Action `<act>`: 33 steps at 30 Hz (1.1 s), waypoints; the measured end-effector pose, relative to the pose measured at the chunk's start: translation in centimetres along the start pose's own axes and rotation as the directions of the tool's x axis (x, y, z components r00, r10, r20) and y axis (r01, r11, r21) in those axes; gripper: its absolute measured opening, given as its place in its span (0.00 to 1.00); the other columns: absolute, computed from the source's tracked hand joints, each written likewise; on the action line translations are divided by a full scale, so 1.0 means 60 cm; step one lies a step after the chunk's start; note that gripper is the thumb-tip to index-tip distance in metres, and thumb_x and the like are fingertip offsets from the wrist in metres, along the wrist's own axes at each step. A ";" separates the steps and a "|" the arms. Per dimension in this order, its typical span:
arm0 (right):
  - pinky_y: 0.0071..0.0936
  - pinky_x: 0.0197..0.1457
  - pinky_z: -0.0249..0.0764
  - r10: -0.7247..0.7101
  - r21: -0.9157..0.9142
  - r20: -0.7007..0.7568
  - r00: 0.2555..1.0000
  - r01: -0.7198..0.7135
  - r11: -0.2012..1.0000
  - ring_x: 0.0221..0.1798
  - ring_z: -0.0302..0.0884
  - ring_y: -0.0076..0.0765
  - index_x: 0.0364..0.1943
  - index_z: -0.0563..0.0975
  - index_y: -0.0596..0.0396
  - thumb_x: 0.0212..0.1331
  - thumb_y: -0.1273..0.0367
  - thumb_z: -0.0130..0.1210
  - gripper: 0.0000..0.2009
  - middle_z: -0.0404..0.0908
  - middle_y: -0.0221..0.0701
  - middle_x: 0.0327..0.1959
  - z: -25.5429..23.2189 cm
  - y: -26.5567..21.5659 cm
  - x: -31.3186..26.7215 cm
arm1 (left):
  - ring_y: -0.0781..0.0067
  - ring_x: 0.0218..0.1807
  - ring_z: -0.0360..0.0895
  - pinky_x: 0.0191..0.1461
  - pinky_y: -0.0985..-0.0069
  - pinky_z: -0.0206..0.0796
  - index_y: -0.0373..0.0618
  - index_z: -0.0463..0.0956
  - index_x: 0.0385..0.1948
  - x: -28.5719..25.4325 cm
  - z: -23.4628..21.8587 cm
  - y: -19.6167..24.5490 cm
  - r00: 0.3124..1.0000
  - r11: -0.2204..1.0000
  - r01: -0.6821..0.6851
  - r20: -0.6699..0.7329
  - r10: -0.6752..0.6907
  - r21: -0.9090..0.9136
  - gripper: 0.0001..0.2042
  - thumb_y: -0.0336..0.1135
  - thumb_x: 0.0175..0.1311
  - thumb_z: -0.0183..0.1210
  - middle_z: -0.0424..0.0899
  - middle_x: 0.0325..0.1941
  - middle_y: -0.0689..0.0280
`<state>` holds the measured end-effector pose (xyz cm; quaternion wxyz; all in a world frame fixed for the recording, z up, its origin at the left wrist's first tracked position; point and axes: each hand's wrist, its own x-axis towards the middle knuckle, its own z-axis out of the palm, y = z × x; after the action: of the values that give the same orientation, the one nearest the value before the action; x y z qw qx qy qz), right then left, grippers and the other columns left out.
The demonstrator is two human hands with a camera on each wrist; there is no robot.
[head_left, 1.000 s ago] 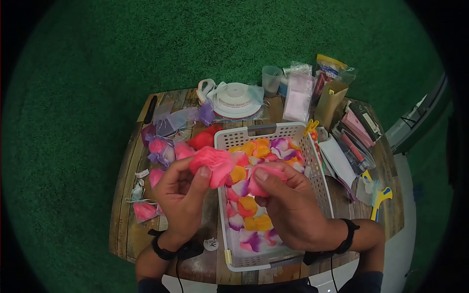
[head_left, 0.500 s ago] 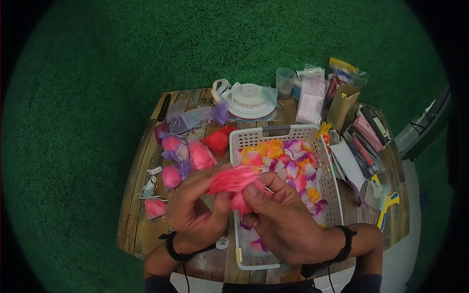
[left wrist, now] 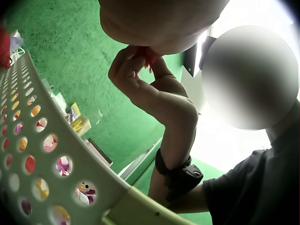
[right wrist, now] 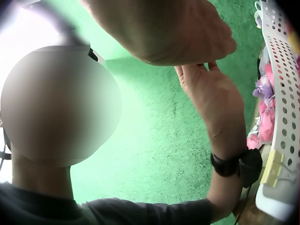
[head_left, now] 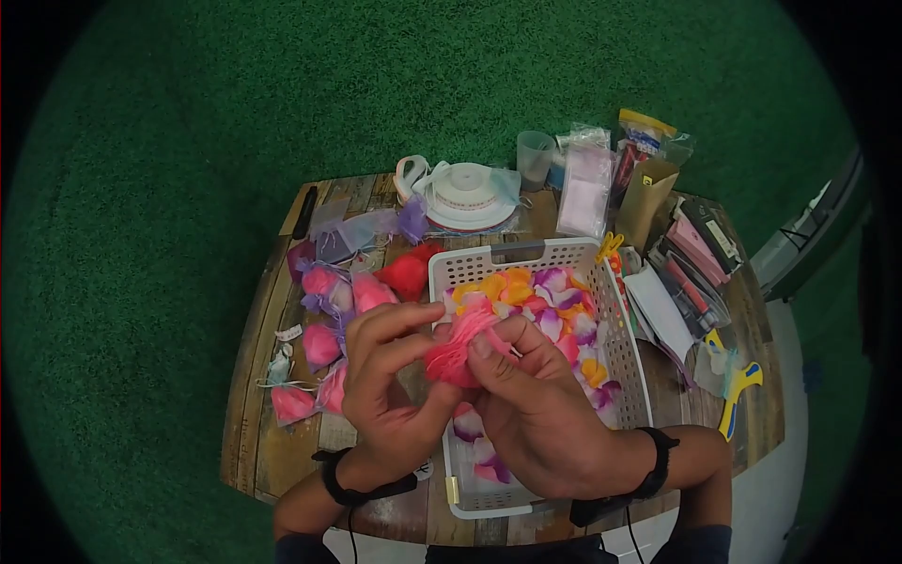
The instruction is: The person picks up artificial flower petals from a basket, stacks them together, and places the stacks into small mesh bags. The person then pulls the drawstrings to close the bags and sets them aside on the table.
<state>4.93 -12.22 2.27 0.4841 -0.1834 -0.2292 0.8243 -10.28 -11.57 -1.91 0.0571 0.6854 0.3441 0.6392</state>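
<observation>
**Ruffled petal stack (head_left: 458,352) above a perforated basket (head_left: 465,270)**

Head view: the right hand (head_left: 540,414) pinched the pink, thin-layered petal stack between thumb and forefinger, over the white, plastic-looking basket; the left hand (head_left: 381,414), fingers bent and spread, held the stack's other edge. Curled loose petals (head_left: 515,287) lay inside the basket. Left wrist view: round holes pierced the basket's wall; reddish stack edges protruded at the right hand's fingertips. Right wrist view: hands hid the stack; rounded pink pouches (right wrist: 267,125) lay beside the basket.
</observation>
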 end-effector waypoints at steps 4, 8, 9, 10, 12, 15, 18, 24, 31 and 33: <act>0.18 0.46 0.72 -0.072 -0.088 -0.045 0.996 0.068 0.994 0.42 0.76 0.17 0.40 0.74 0.55 0.66 0.69 0.59 0.06 0.81 0.29 0.40 -0.016 -0.005 0.013 | 0.63 0.52 0.72 0.54 0.69 0.66 0.38 0.76 0.41 0.002 -0.002 0.007 0.994 0.994 0.106 0.036 -0.105 -0.037 0.15 0.27 0.50 0.66 0.75 0.50 0.56; 0.17 0.37 0.72 -0.233 -0.418 -0.034 0.972 0.198 0.886 0.35 0.76 0.15 0.35 0.75 0.55 0.62 0.71 0.62 0.06 0.82 0.27 0.34 -0.027 -0.024 0.023 | 0.67 0.51 0.73 0.54 0.72 0.67 0.37 0.76 0.45 0.018 -0.018 0.008 0.958 0.937 0.246 0.210 -0.196 -0.248 0.18 0.28 0.51 0.68 0.74 0.50 0.57; 0.18 0.36 0.72 -0.256 -0.521 -0.012 0.967 0.212 0.827 0.34 0.75 0.15 0.34 0.76 0.56 0.61 0.72 0.63 0.06 0.82 0.27 0.32 -0.027 -0.030 0.024 | 0.69 0.51 0.74 0.54 0.73 0.68 0.37 0.76 0.47 0.023 -0.020 0.011 0.937 0.865 0.326 0.251 -0.242 -0.383 0.19 0.27 0.53 0.68 0.75 0.50 0.57; 0.18 0.36 0.72 -0.252 -0.523 -0.019 0.968 0.205 0.827 0.34 0.75 0.15 0.34 0.76 0.56 0.61 0.72 0.63 0.06 0.82 0.27 0.32 -0.033 -0.033 0.027 | 0.69 0.51 0.74 0.54 0.73 0.68 0.37 0.76 0.47 0.028 -0.020 0.020 0.936 0.861 0.332 0.251 -0.249 -0.386 0.19 0.27 0.53 0.68 0.75 0.50 0.57; 0.18 0.37 0.73 -0.323 -0.664 0.105 0.941 0.308 0.682 0.34 0.76 0.16 0.31 0.77 0.58 0.59 0.73 0.64 0.06 0.82 0.27 0.31 -0.048 -0.035 0.032 | 0.72 0.51 0.77 0.53 0.76 0.72 0.35 0.75 0.53 0.036 -0.019 0.035 0.776 0.575 0.627 0.359 -0.518 -0.526 0.20 0.23 0.57 0.66 0.76 0.51 0.58; 0.18 0.38 0.73 -0.368 -0.753 0.210 0.906 0.390 0.530 0.34 0.76 0.16 0.29 0.77 0.58 0.59 0.74 0.64 0.06 0.83 0.28 0.31 -0.055 -0.039 0.027 | 0.73 0.49 0.79 0.51 0.79 0.76 0.35 0.73 0.56 0.035 -0.022 0.019 0.788 0.685 0.604 0.435 -0.436 -0.408 0.20 0.19 0.61 0.62 0.78 0.50 0.58; 0.18 0.38 0.73 -0.350 -0.791 0.233 0.907 0.386 0.475 0.35 0.76 0.17 0.29 0.78 0.58 0.59 0.74 0.64 0.05 0.83 0.28 0.30 -0.049 -0.041 0.019 | 0.73 0.47 0.81 0.48 0.79 0.77 0.35 0.75 0.54 0.037 -0.022 0.021 0.729 0.601 0.679 0.485 -0.482 -0.422 0.19 0.18 0.60 0.62 0.79 0.49 0.58; 0.18 0.41 0.74 -0.231 -0.719 0.155 0.960 0.270 0.640 0.38 0.77 0.17 0.33 0.79 0.60 0.59 0.74 0.63 0.04 0.83 0.29 0.32 -0.039 -0.051 0.023 | 0.74 0.46 0.81 0.49 0.79 0.76 0.33 0.78 0.48 0.025 -0.014 0.016 0.855 0.784 0.504 0.340 -0.392 -0.364 0.14 0.18 0.60 0.61 0.79 0.46 0.59; 0.23 0.49 0.73 -0.244 -0.736 0.162 0.956 0.282 0.615 0.44 0.78 0.22 0.41 0.82 0.59 0.59 0.74 0.63 0.08 0.83 0.32 0.40 -0.046 -0.050 0.022 | 0.74 0.48 0.80 0.53 0.78 0.74 0.31 0.76 0.50 0.014 -0.008 0.003 0.850 0.687 0.526 0.276 -0.449 -0.501 0.13 0.18 0.63 0.58 0.80 0.48 0.58; 0.25 0.52 0.72 -0.414 -0.780 0.356 0.838 0.510 0.362 0.48 0.76 0.27 0.41 0.83 0.57 0.57 0.74 0.64 0.09 0.80 0.34 0.44 -0.057 -0.047 0.029 | 0.74 0.49 0.80 0.52 0.78 0.74 0.30 0.74 0.50 0.013 -0.010 0.003 0.842 0.685 0.537 0.260 -0.473 -0.492 0.13 0.18 0.64 0.57 0.80 0.49 0.58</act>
<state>7.94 -8.77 0.84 0.5290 -0.2837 -0.6680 0.4399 -10.81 -11.51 -1.03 0.4436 0.5525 0.3185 0.6297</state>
